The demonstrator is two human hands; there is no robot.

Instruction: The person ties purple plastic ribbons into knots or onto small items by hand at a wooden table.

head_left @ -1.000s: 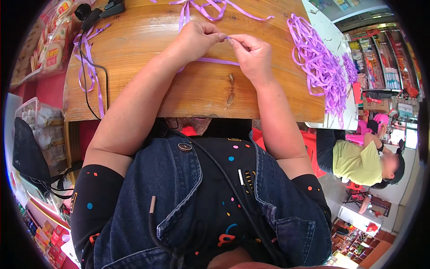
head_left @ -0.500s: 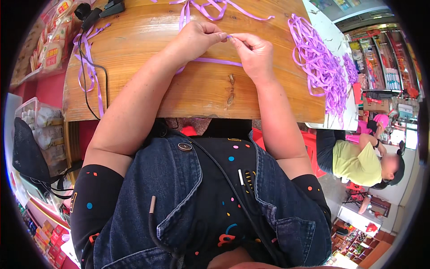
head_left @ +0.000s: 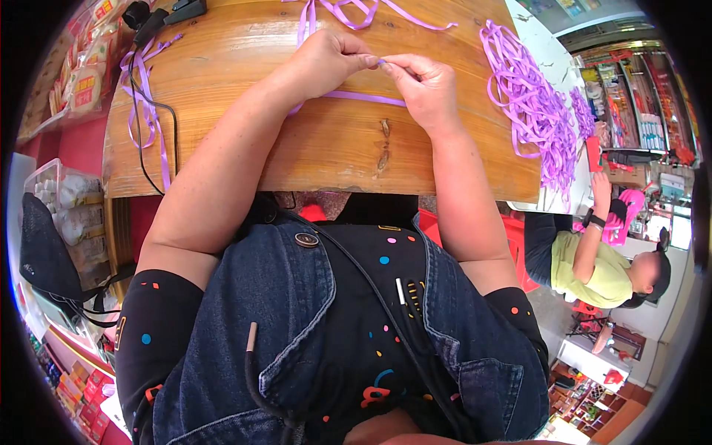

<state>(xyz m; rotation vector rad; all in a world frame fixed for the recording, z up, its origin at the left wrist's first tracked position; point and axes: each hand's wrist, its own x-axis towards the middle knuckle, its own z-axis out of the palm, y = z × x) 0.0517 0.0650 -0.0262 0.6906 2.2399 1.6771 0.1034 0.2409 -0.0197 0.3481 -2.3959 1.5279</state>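
Above the wooden table, my left hand (head_left: 329,61) and my right hand (head_left: 425,85) almost meet at the fingertips. Both are closed in a pinch on a small bit of purple ribbon (head_left: 380,62) between them; its exact shape is too small to tell. A length of the same purple ribbon (head_left: 363,97) runs across the tabletop beneath my hands. Past my left hand, more loops of purple ribbon (head_left: 354,15) lie at the far edge of the view.
A large heap of purple ribbon (head_left: 538,111) lies across the right side of the wooden table (head_left: 334,167) and a white surface. At left, ribbon strands (head_left: 148,111) lie by a black cable (head_left: 175,122). A seated person (head_left: 593,263) in a yellow top is at right.
My hands keep their pinch on the ribbon, nearly still. At right, the other person has stretched an arm toward the white surface.
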